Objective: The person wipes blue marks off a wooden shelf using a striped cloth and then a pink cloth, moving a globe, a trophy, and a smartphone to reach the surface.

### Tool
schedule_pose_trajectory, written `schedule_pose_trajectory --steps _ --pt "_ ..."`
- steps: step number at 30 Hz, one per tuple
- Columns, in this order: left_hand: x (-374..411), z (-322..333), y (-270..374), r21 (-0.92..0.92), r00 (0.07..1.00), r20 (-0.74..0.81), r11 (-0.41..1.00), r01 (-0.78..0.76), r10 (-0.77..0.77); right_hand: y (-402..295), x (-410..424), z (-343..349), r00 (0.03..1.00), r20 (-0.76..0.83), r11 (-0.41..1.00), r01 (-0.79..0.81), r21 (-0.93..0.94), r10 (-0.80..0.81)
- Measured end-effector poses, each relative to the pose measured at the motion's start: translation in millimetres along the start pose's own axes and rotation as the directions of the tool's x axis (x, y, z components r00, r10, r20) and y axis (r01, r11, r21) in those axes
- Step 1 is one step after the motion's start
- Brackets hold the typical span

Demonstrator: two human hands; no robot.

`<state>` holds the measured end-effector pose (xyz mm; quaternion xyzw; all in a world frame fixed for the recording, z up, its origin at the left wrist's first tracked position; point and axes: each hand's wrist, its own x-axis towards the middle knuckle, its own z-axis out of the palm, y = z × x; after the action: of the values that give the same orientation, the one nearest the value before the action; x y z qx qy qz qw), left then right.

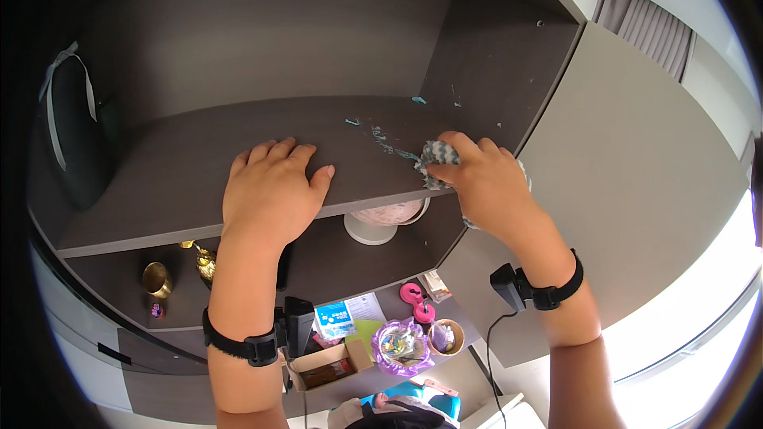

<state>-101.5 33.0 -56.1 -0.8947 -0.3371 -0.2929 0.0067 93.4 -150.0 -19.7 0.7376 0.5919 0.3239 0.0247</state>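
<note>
My right hand (486, 182) grips a bunched grey-and-white striped cloth (440, 158) against the front right of a dark wood-grain shelf (197, 161). Turquoise residue (381, 137) trails across the board and ends beside the cloth. Another turquoise bit (419, 100) sticks near the back corner, and a smaller spot (457, 104) marks the side panel. My left hand (274, 190) rests palm down on the shelf's front part, fingers spread, holding nothing. Both wrists wear black straps with small devices.
A dark bag-like object with a ribbon (83, 131) stands at the shelf's left end. Below are a globe on a white base (371, 229), a gold cup (157, 280), an open cardboard box (328, 369) and a purple-rimmed bowl (402, 348). An upright panel (620, 190) borders the right.
</note>
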Motion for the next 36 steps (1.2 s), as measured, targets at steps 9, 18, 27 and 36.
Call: schedule_pose_trajectory --steps 9,18,27,36 --pt "-1 -5 -2 -0.01 0.999 0.018 0.999 0.034 -0.034 9 59 1 0.976 0.21 0.984 0.025 0.174 -0.062" --pt "0 -4 1 0.016 0.999 0.036 0.999 0.034 -0.035 13 47 8 0.985 0.171 0.991 0.001 0.133 -0.024" --pt "-2 -5 1 0.023 0.999 0.032 1.0 0.018 -0.019 18 33 -9 0.969 0.246 0.989 -0.018 0.15 -0.02" --pt "-2 -6 3 0.019 0.999 0.018 0.999 0.026 -0.027 15 62 18 0.987 0.159 0.985 -0.008 0.173 -0.02"
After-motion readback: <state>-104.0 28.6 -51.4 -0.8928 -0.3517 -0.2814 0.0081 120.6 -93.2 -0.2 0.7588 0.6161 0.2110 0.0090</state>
